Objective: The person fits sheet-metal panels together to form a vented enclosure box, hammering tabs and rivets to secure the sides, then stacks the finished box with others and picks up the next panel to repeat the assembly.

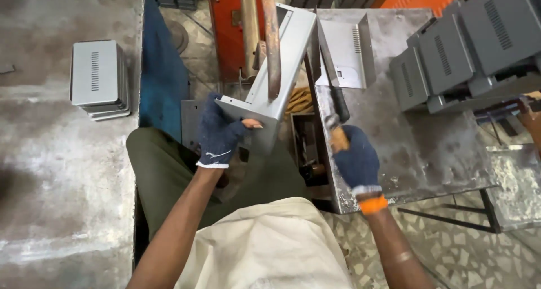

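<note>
The left hand (218, 134), in a dark blue glove, clasps the near end of a grey sheet-metal cover (276, 69) held up against a rusty machine arm (271, 41). The right hand (356, 160) is clenched round a file's handle (338, 111) at the edge of a scuffed steel table (428, 148). More grey covers (468, 46) crowd the table's far side; another stack (98, 80) sits on the stained concrete floor (51, 182).

Bright, even daylight with soft shadows. Mild glare on the metal surface (428, 148). Edges bend slightly; the picture is a little soft.
</note>
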